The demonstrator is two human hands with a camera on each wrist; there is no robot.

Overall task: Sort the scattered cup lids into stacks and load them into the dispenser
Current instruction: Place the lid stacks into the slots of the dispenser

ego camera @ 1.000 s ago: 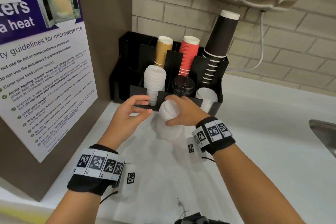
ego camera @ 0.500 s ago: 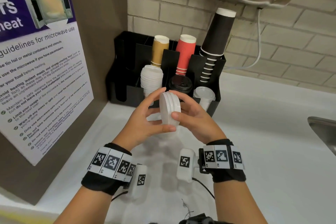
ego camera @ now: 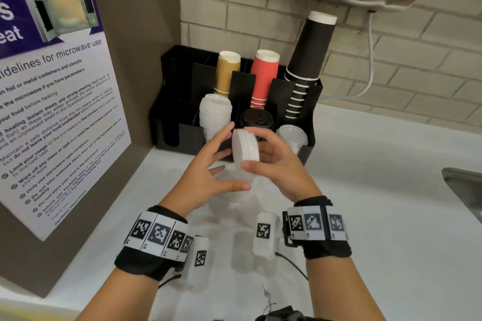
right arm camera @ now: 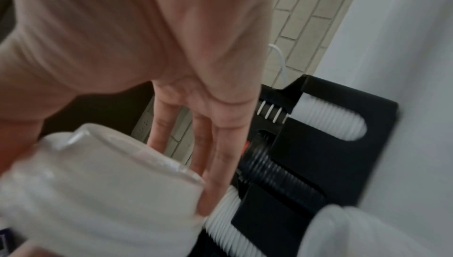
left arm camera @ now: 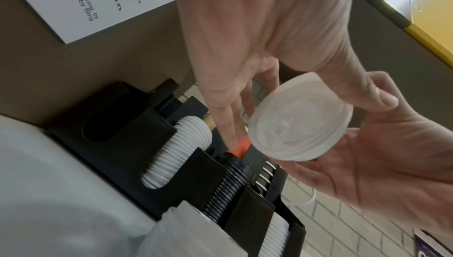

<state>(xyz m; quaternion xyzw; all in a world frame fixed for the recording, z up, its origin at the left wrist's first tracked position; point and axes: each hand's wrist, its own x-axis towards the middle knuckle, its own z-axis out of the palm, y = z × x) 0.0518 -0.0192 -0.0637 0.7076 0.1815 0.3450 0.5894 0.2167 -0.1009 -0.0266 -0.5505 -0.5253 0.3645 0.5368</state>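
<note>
A white countertop (ego camera: 365, 190) ran along the brick wall, and on it, pushed back into the corner, stood a black dispenser (ego camera: 180, 135), with a small pile of white lids (ego camera: 236, 190) resting on the surface just in front of it.

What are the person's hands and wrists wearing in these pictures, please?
Both hands, left hand and right hand, are bare. Each wrist has a black band ringed with white tags bearing black square codes, a small white tagged box, and a thin black cable.
</note>
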